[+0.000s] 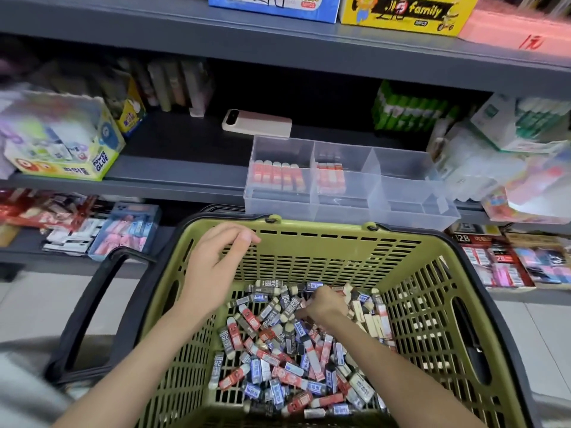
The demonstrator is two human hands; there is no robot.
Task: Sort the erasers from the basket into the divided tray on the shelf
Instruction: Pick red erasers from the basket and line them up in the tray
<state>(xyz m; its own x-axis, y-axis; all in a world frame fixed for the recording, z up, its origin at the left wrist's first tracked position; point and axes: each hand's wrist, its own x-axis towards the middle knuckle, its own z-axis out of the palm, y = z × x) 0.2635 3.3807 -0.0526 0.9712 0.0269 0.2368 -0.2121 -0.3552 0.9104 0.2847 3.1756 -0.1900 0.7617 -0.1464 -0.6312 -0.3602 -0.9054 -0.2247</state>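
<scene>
Loosely curled and holding nothing, the left hand (216,267) hovered over the basket (324,233), near its far left corner and just below its rim. Down inside the basket, the right hand (321,307) had its knuckles up and its fingers bent into the heap of erasers (278,366) near the far wall. Whether it had closed on one could not be told, since the fingertips were buried among the pieces. Erasers in red, blue and dark grey sleeves covered the basket floor in a loose jumble, and some cream ones were packed against its right wall.

Just beyond the basket's far rim, the clear divided tray (401,193) stood on the shelf (173,183), its front edge overhanging the shelf edge. One rear compartment, toward the basket's left, held a row of red erasers (278,177); the compartment beside it held a shorter red row (330,177). A black handle (89,304) lay folded down off the basket's left side. Farther back from the basket, behind the tray, a pale flat device (256,123) lay on the shelf.
</scene>
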